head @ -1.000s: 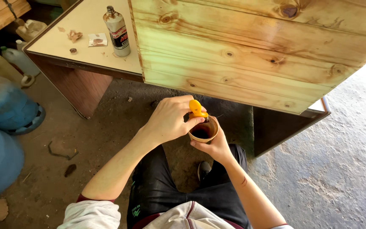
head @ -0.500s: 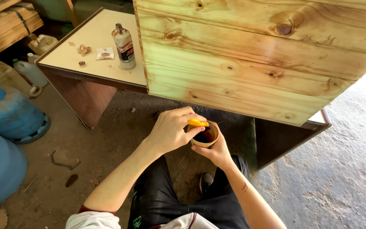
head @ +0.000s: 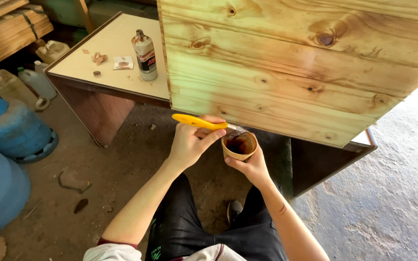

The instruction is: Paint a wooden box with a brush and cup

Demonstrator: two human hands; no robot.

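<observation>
The left hand [head: 189, 144] is gripping a yellow-handled brush [head: 209, 124], fingers wrapped tight round the handle, its bristles lying over the rim of a small brown cup [head: 239, 146]. The right hand [head: 251, 165] is cupping that cup from beneath, just below the edge of the pine panel [head: 291, 63] resting on the table [head: 112, 72]

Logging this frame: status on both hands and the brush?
Left hand grips yellow-handled paintbrush, bristles at cup rim. Right hand holds small brown cup of dark stain. Pine-plank panel just above; nothing between.
</observation>
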